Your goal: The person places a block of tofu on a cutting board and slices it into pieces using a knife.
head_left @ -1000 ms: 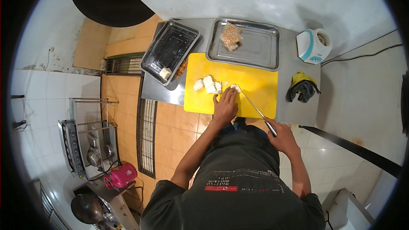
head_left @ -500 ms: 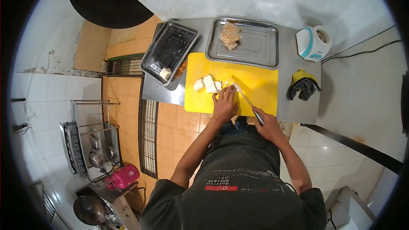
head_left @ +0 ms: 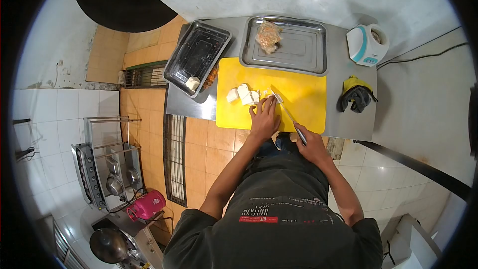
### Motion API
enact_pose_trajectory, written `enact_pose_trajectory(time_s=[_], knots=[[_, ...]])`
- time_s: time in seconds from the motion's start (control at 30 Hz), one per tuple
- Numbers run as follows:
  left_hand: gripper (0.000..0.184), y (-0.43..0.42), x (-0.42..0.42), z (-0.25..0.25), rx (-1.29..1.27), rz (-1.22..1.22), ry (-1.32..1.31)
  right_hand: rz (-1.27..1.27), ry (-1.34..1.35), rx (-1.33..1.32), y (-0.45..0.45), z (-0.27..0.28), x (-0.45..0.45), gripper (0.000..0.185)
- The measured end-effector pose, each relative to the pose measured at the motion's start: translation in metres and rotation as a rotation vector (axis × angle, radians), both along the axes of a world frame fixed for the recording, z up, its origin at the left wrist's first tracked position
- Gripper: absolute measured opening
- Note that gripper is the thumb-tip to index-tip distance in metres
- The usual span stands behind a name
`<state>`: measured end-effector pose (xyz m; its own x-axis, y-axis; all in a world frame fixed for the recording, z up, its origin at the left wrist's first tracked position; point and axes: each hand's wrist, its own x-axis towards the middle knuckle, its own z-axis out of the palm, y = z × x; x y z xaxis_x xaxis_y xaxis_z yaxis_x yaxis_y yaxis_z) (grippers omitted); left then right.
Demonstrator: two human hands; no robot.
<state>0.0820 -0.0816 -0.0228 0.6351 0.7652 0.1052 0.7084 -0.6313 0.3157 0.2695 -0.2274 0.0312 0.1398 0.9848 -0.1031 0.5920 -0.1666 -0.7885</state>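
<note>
My right hand (head_left: 310,145) is closed around the handle of a knife (head_left: 285,109). Its blade lies slantwise over the yellow cutting board (head_left: 303,87), the tip pointing away from me. My left hand (head_left: 265,118) rests at the board's near side with fingers apart, fingertips close to the blade. Whether a small piece lies under those fingertips is hidden. Soft white blocks that look like tofu (head_left: 244,91) sit just left of the fingertips, with small crumbs beside the blade tip. Another white block (head_left: 192,83) lies in the dark-looking metal tray (head_left: 196,50) at the left.
Behind the board, a steel tray (head_left: 303,52) holds a plastic bag of orange-white food (head_left: 269,36). Orange bits (head_left: 210,78) lie beside the left tray. On the right are a black-and-yellow cloth item (head_left: 357,96) and a white-teal appliance (head_left: 367,45). A pink gas cylinder (head_left: 148,205) stands lower left.
The view has shifted slightly, so the table sits a little higher. The knife's tip has turned a little relative to the board; both hands stay in nearly the same place.
</note>
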Motion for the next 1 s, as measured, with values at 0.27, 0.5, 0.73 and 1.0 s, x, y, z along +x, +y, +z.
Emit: enact_pose_trajectory(time_s=[0.27, 0.5, 0.73, 1.0], knots=[[0.078, -0.001, 0.001, -0.003, 0.007, 0.011, 0.021, -0.006, 0.018, 0.003, 0.000, -0.017, 0.000, 0.057], [0.079, -0.001, 0.000, -0.006, 0.006, 0.013, 0.008, 0.014, -0.018, -0.005, -0.001, -0.022, 0.001, 0.058], [0.079, -0.001, -0.001, -0.009, 0.020, 0.015, -0.004, 0.021, -0.032, -0.092, -0.009, -0.005, 0.009, 0.057], [0.078, -0.002, -0.001, -0.011, 0.020, 0.027, -0.025, 0.041, -0.002, -0.239, -0.029, 0.033, 0.025, 0.058]])
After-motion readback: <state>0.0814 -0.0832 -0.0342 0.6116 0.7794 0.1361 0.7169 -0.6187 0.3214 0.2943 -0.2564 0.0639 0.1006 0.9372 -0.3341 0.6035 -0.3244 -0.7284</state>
